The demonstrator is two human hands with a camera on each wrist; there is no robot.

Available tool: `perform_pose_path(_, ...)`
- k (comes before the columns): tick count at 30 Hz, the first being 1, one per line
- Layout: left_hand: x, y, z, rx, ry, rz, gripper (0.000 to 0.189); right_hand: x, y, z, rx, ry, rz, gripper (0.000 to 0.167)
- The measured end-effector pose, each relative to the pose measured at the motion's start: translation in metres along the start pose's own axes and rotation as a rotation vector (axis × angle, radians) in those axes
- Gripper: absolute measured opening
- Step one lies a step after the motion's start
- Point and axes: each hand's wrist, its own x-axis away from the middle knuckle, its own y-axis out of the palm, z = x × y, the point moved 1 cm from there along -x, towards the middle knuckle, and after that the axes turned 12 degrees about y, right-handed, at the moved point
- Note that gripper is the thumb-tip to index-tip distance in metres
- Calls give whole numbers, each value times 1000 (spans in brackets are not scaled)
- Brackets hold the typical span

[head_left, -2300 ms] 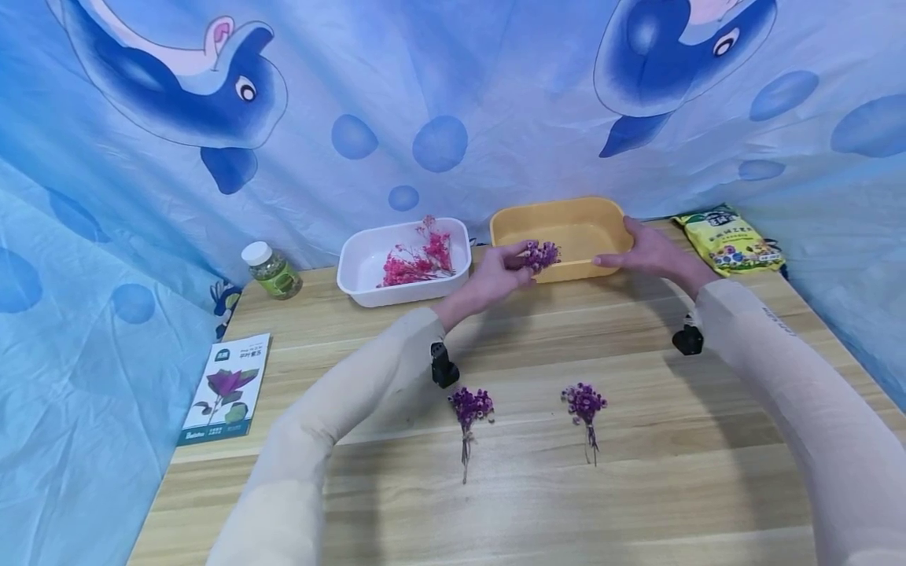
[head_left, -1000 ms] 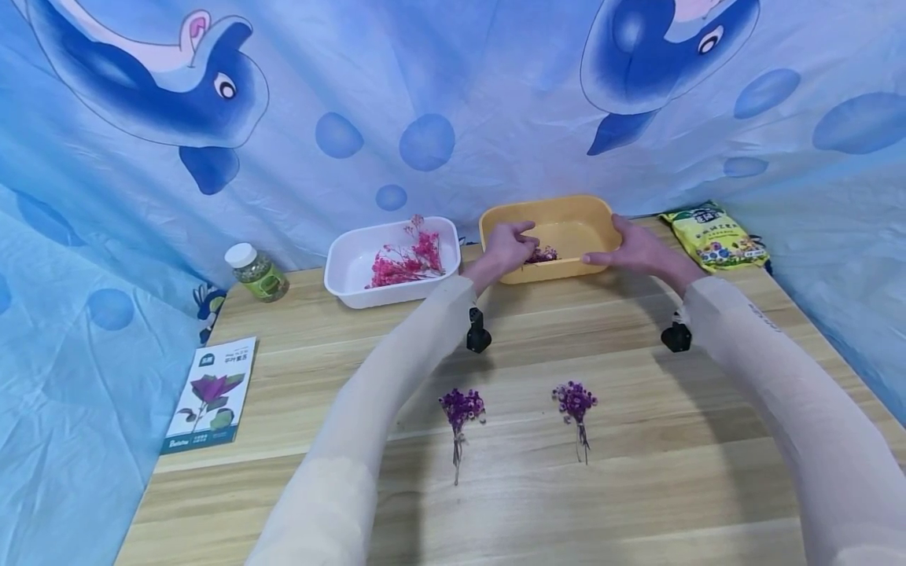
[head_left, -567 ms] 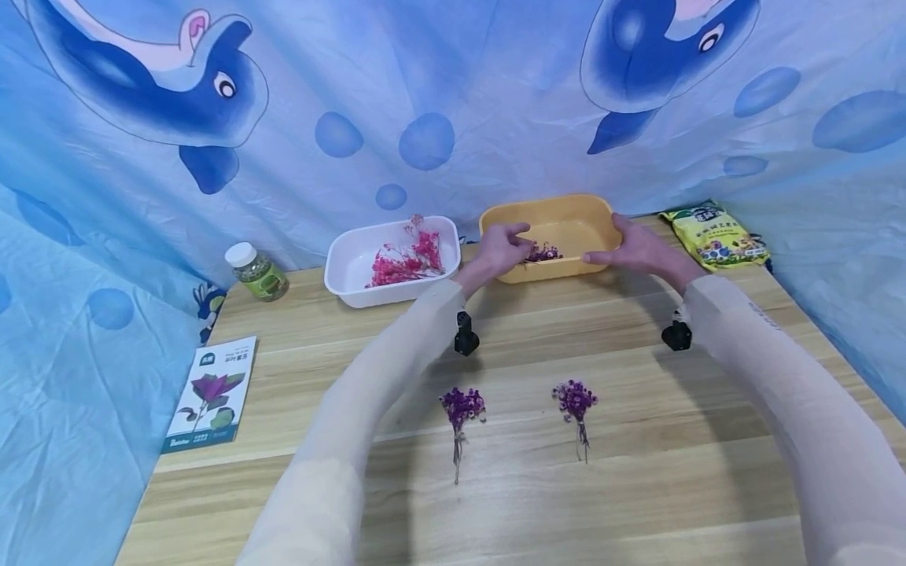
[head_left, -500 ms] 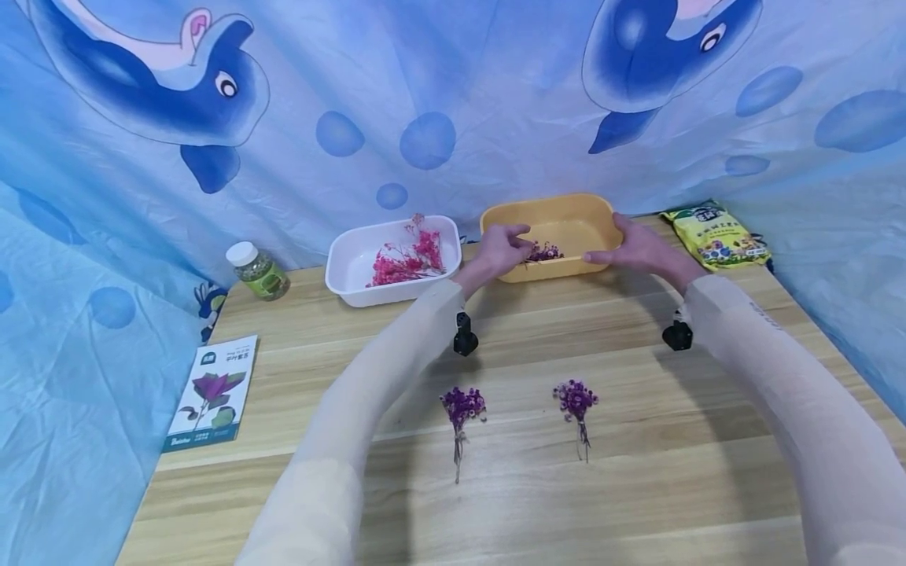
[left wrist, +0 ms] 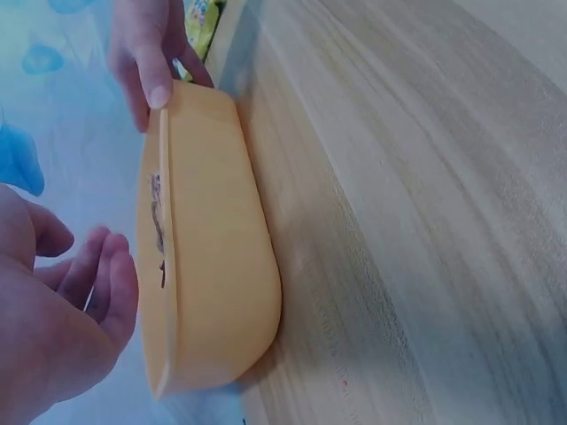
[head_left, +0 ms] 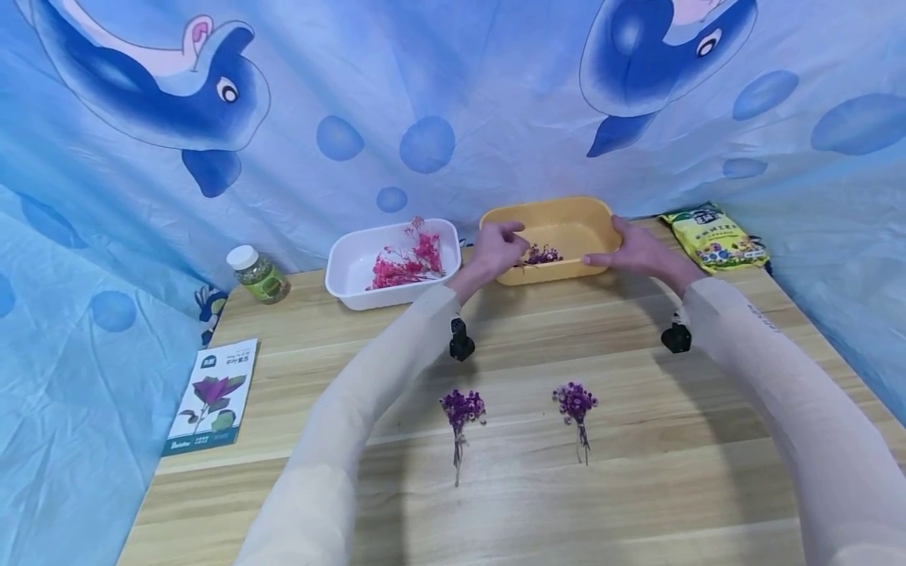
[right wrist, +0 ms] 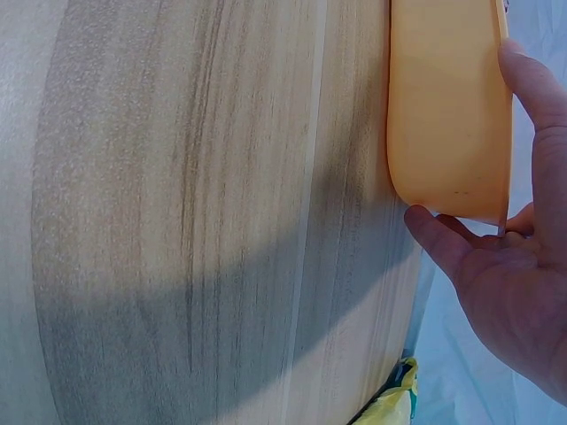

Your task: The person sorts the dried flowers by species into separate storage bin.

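A yellow plastic basin stands at the back of the table. My right hand grips its right end, thumb on the rim and fingers against the outer wall. Inside the basin, near the front left, lies a small bunch of purple dried flowers. Over the basin's left side is my left hand, fingers loosely bent and holding nothing, close beside the rim in the left wrist view. Two more purple bunches lie on the table nearer the front, one on the left and one on the right.
Left of the yellow basin is a white basin with pink dried flowers in it. A jar with a white lid and a plant booklet are at the left. A yellow-green bag lies back right, before a blue dolphin curtain.
My left hand has lowered a purple flower bunch into the yellow basin, let it go and drawn slightly back to the left. My right hand keeps its grip on the basin.
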Motion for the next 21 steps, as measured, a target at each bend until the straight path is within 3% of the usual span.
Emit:
perform_pose_path(9,0,1,-6,-87,-21,-47,47,-3,1,4,-8,-22,11,128)
perform_pose_path(17,3,-9,-8,-39,45,-15,49,2,-1,1,-14,-18,2,126)
perform_pose_path(21,14,-15,-9,56,73,-2,47,2,-1,1,1,-8,-2,128)
